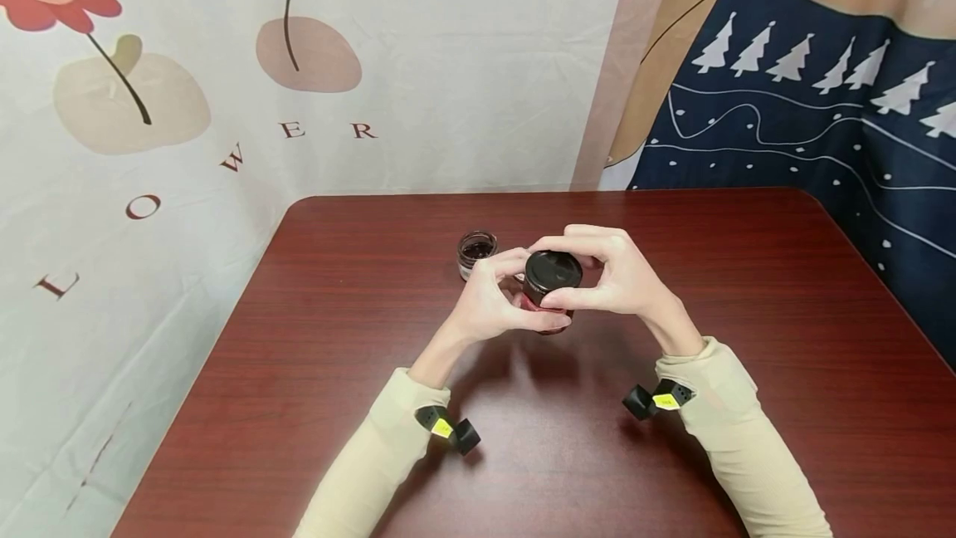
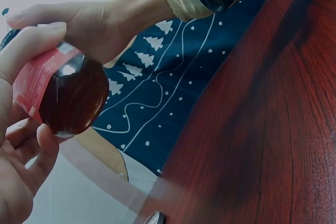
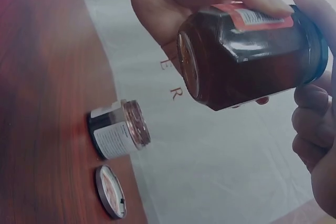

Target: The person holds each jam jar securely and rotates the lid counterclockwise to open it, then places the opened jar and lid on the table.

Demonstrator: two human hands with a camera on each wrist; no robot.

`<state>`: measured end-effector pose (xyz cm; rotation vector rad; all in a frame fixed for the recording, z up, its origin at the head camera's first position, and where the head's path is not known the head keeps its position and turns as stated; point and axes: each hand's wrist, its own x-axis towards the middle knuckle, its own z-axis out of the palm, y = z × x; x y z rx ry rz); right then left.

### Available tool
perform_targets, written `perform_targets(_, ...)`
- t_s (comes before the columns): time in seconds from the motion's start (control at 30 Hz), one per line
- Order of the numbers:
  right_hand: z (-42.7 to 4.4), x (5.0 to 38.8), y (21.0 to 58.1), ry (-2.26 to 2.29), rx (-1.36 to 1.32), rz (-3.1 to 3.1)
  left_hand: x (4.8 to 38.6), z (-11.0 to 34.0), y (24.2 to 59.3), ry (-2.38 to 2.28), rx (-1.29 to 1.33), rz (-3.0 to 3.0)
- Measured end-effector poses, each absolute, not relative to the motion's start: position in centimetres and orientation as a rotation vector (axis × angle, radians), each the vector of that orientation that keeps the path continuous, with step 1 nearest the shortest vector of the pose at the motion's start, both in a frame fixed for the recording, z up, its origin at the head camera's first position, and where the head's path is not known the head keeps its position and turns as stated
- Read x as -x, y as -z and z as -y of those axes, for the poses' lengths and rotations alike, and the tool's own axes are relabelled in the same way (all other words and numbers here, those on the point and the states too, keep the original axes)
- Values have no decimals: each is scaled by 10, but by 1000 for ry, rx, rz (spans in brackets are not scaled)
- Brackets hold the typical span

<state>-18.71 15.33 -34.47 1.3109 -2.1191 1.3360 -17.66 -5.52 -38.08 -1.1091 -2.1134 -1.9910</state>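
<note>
A glass jar (image 3: 252,72) of dark brown contents, with a red label and a black lid (image 1: 553,271), is held up above the table between both hands. My left hand (image 1: 489,297) grips the jar's body, thumb on the near side and fingers on the far side. Around the black lid curl the thumb and fingers of my right hand (image 1: 616,276). The left wrist view shows the jar's rounded base (image 2: 76,95) facing that camera. Behind the left hand, an uncapped smaller jar (image 1: 476,249) with a white label stands on the table.
In the right wrist view a loose round lid (image 3: 111,191) lies beside the small jar; the hands mostly hide it from the head view. The dark red wooden table (image 1: 314,405) meets a white printed cloth (image 1: 463,90) at the back and a navy tree-patterned cloth (image 1: 807,123) at right.
</note>
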Motion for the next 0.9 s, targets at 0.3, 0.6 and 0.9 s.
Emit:
perform_targets(0.3, -153, 190, 347, -1301, -1242, 2102, 175, 51, 382, 1888, 988, 2071)
perform_targets(0.6, -151, 188, 347, -1257, -1136, 2121, 174, 49, 383, 1735, 864, 2120)
perform_targets(0.9, -148, 188, 350, -1228, -1056, 2139, 174, 47, 384, 1514, 801, 2119)
